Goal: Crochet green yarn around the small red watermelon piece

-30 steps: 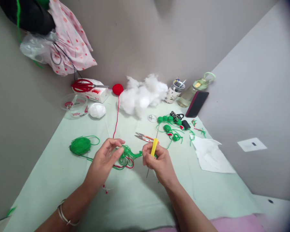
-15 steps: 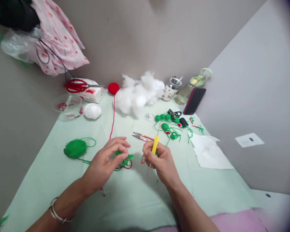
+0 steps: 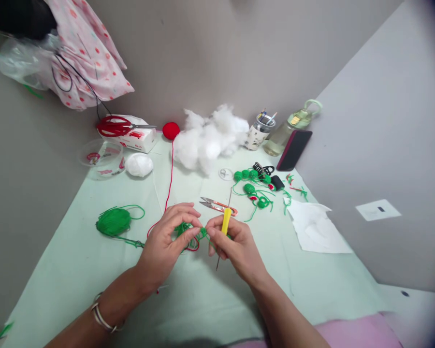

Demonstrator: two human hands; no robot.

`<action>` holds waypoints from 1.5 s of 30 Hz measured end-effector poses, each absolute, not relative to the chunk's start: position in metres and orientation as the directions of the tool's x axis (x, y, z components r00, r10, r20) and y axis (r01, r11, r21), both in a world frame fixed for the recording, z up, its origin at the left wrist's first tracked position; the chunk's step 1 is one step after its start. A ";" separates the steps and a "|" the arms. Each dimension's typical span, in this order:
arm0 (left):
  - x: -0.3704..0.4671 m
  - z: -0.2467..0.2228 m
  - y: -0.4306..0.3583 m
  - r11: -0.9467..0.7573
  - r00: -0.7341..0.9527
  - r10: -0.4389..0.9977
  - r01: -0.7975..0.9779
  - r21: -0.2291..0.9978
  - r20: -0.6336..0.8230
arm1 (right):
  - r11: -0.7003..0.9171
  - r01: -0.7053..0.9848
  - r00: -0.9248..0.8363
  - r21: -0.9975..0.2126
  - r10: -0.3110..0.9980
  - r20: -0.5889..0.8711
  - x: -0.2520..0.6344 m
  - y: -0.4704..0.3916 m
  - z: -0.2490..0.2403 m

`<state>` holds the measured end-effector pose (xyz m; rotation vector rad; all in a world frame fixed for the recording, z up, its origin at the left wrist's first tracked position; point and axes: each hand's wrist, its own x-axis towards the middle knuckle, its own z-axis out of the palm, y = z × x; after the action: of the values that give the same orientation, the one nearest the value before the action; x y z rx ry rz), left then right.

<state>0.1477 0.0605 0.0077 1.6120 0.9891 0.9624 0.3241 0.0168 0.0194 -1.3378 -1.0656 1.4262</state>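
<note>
Hands meet over the pale green table cover [image 3: 76, 270]: your left hand [image 3: 166, 241] pinches a small tangle of green crochet work [image 3: 188, 231], fingers closed on it, while your right hand [image 3: 235, 249] grips a yellow-handled crochet hook [image 3: 225, 223], its metal shaft pointing down. Just beyond lie orange-handled thread snips [image 3: 217, 206]; a loose green yarn ball [image 3: 113, 221] sits to the left.

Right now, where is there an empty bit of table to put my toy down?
Bare cloth lies near the front edge, below the left hand and right hand, and left of the green yarn ball. The back is crowded: stuffing, red scissors, small green pieces, white paper.
</note>
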 end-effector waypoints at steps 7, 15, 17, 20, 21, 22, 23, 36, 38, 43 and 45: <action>0.150 0.001 0.059 -0.296 0.409 0.892 0.200 0.934 0.195 | -0.212 -0.021 0.041 -0.977 0.976 -0.213 0.319 0.015 0.021; 0.145 0.000 0.063 -0.287 0.438 0.883 0.222 0.932 0.168 | -0.286 -0.349 0.004 -0.893 0.952 -0.306 0.328 0.023 0.012; 0.144 0.002 0.062 -0.184 0.418 0.904 0.196 0.963 0.088 | -0.282 -0.359 -0.005 -0.889 0.954 -0.301 0.329 0.023 0.011; 0.146 0.006 0.058 -0.090 0.419 0.908 0.161 0.983 0.015 | -0.261 -0.331 0.012 -0.907 0.960 -0.280 0.328 0.022 0.011; 0.147 0.007 0.057 -0.084 0.431 0.902 0.158 0.984 0.008 | -0.263 -0.324 0.013 -0.909 0.959 -0.282 0.328 0.022 0.011; 0.149 0.007 0.056 -0.084 0.450 0.893 0.161 0.983 0.003 | -0.269 -0.321 0.011 -0.908 0.958 -0.288 0.328 0.022 0.011; 0.151 0.007 0.055 -0.087 0.473 0.881 0.167 0.982 -0.002 | -0.275 -0.322 0.008 -0.906 0.956 -0.293 0.328 0.022 0.011; 0.149 0.006 0.058 0.028 0.433 0.899 0.090 0.996 -0.064 | -0.265 -0.309 0.069 -0.913 0.952 -0.299 0.329 0.022 0.010; 0.148 0.006 0.057 0.011 0.416 0.908 0.097 0.995 -0.050 | -0.269 -0.278 0.034 -0.922 0.956 -0.290 0.330 0.021 0.009; 0.149 0.005 0.057 -0.117 0.395 0.917 0.151 0.982 0.049 | -0.274 -0.124 -0.023 -0.954 0.962 -0.273 0.328 0.018 0.013; 0.150 0.005 0.057 -0.184 0.411 0.906 0.172 0.968 0.100 | -0.274 -0.076 -0.001 -0.959 0.962 -0.274 0.326 0.017 0.015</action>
<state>0.1500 0.0569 0.0049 1.6353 0.9647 0.8902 0.3258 0.0172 0.0152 -1.3556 -1.0013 1.4374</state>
